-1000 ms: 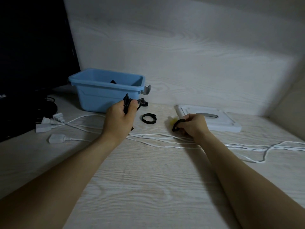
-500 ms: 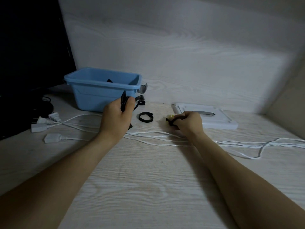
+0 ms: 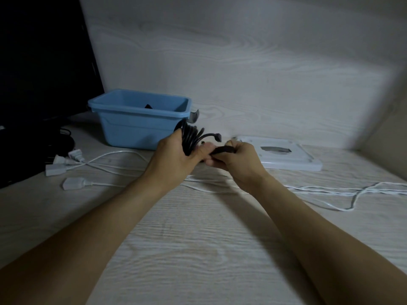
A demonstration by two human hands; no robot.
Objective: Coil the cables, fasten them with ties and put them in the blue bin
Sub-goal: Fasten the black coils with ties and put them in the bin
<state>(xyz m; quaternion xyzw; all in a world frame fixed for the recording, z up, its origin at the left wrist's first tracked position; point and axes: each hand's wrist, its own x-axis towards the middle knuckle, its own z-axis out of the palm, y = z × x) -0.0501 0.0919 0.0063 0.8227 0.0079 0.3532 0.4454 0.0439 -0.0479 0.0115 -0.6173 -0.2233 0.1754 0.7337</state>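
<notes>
I see a bundle of black cable (image 3: 191,137), coiled into several loops, held up just above the worktop (image 3: 198,249) in front of the blue bin (image 3: 136,128). My left hand (image 3: 176,157) grips the loops with fingers and thumb curled round them, and one short cable end with its plug sticks out to the right. My right hand (image 3: 236,160) touches the left and pinches a black strap tie (image 3: 222,149), which lies against the bundle. I judge the cable light and springy, so the loops would fan apart if the grip loosened; the place to hold is the pinched waist of the coil, where the tie should wrap. The tie looks soft and thin, best held by its end. Something dark pokes above the inside of the bin, too hidden to name. On the worktop under my hands run long white cables (image 3: 330,190), uncoiled, with white plugs (image 3: 66,164) at far left. A flat white tray-like thing (image 3: 286,155) lies to the right, and a dark screen (image 3: 44,62) stands at left.
</notes>
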